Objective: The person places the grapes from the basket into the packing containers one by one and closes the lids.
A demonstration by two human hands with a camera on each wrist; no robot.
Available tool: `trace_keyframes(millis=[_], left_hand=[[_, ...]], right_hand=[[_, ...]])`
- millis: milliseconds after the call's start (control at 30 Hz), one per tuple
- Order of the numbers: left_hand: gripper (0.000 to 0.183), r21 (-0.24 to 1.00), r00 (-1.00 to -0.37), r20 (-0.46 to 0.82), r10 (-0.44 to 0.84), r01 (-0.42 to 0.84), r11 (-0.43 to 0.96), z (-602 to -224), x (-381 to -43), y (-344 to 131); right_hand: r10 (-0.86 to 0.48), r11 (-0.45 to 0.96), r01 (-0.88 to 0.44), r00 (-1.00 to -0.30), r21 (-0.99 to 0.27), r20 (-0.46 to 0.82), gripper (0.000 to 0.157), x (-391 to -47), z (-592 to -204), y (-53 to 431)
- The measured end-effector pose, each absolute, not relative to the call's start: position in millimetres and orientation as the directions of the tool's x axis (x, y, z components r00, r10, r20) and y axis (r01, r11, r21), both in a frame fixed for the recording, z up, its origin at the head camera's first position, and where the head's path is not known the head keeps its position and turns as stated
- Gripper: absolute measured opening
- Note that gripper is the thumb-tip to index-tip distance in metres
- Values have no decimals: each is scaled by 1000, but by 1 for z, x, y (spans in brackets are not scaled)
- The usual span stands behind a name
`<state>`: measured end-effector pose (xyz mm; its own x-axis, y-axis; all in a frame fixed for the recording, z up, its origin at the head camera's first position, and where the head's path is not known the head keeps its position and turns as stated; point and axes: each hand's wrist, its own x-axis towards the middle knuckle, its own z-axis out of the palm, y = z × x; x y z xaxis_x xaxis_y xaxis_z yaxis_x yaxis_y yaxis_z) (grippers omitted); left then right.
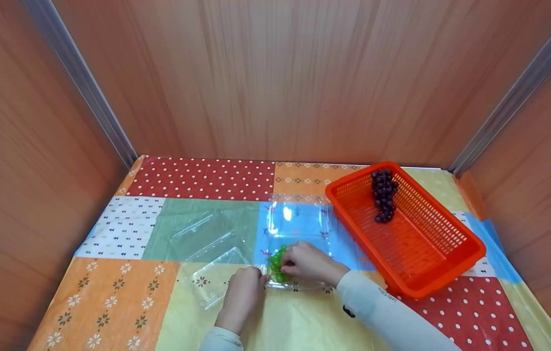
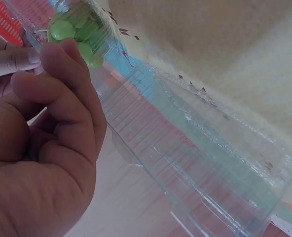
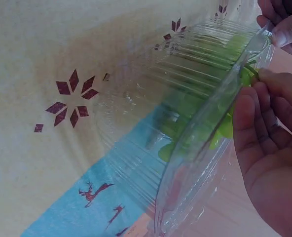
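Green grapes sit in the near half of an open clear plastic clamshell box at the middle of the table. My right hand reaches over this box and pinches the green stem of the bunch, as the right wrist view shows. At the box's near left corner, my left hand pinches the rim between thumb and fingers. A second open clear clamshell box lies to the left, partly behind my left hand. In the left wrist view its ribbed wall shows beside that hand.
An orange-red plastic basket stands at the right, with a bunch of dark purple grapes at its far end. A patchwork-patterned cloth covers the table. Wood-grain panels enclose the back and both sides.
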<state>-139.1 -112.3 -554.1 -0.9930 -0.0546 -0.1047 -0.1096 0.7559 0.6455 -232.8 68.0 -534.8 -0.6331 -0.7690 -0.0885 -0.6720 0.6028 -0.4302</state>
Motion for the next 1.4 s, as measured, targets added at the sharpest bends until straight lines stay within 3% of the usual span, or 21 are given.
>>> trace_keyframes(millis=[233, 400, 567, 667, 767, 900, 1033, 1167, 1267, 1400], left_hand=[[18, 647, -989, -137, -46, -125, 752, -554, -140, -112], [18, 656, -989, -139, -40, -122, 745, -553, -140, -114], [23, 681, -986, -163, -25, -130, 720, -547, -143, -117], [30, 678, -993, -119, -21, -96, 729, -542, -148, -121], [33, 661, -999, -29, -18, -33, 749, -534, -160, -127], [23, 673, -998, 38, -46, -9, 739, -521, -185, -133], [27, 695, -996, -17, -86, -73, 715, -514, -210, -136], [40, 688, -993, -84, -86, -120, 715, -515, -225, -136], [46, 707, -987, -149, -55, -145, 692, -518, -231, -135], [48, 758, -977, -215, 3, -165, 631, -522, -234, -132]], right_hand=[[-740, 628, -626, -664, -462, -106, 9, -235, -530, 76], [-743, 592, -581, -662, -558, -99, 10, -231, -542, 77], [-644, 572, -477, -765, -667, -5, 13, -232, -543, 96], [-496, 618, -482, -852, -621, 168, 12, -235, -542, 108], [-326, 739, -463, -881, -489, 342, 13, -237, -542, 118], [-216, 859, -369, -890, -354, 403, 17, -234, -544, 125], [-159, 892, -276, -933, -358, 322, 15, -233, -548, 127], [-93, 885, -181, -972, -429, 218, 26, -235, -555, 127], [-42, 826, -101, -992, -555, 118, 27, -241, -559, 129], [16, 648, 59, -998, -760, -64, 20, -250, -561, 135]])
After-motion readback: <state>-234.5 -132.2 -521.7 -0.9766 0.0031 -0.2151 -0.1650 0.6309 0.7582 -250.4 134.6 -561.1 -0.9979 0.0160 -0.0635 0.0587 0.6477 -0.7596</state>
